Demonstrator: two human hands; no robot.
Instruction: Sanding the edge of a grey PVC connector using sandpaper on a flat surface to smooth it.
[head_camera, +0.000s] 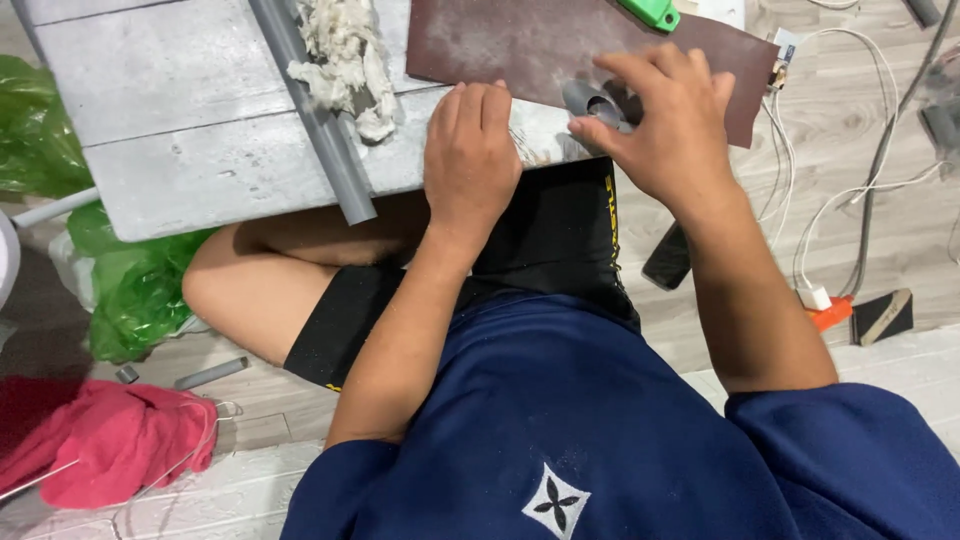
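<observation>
The right hand (672, 128) holds a short grey pipe piece (590, 102) at the near edge of a brown abrasive sheet (530, 40). The grip is clamped on the piece: the thumb comes in from the near side, and the fingers (640, 72) curl over the far side. The piece lies directly under that hand's fingertips, just to the left of the palm. One open end faces up and toward the viewer; the end that meets the sheet is hidden. Its short axis appears to stand roughly upright on the sheet, slightly tilted, though this cannot be confirmed.

The left hand (470, 150) lies just left of the piece, knuckles up, fingers together and folded down. It presses on the near edge of the sheet, where the sheet meets the grey worktop (180, 100). It holds nothing; whether its fingertips pinch the sheet edge cannot be told. The two hands are near each other but apart, with the piece between them and closer to the right.

A long grey pipe (315, 115) lies on the worktop well to the left, its long axis running from far to near, its near end past the worktop edge. A wad of off-white fibre (345, 55) rests against it. A green object (652, 12) sits at the far edge of the sheet.
</observation>
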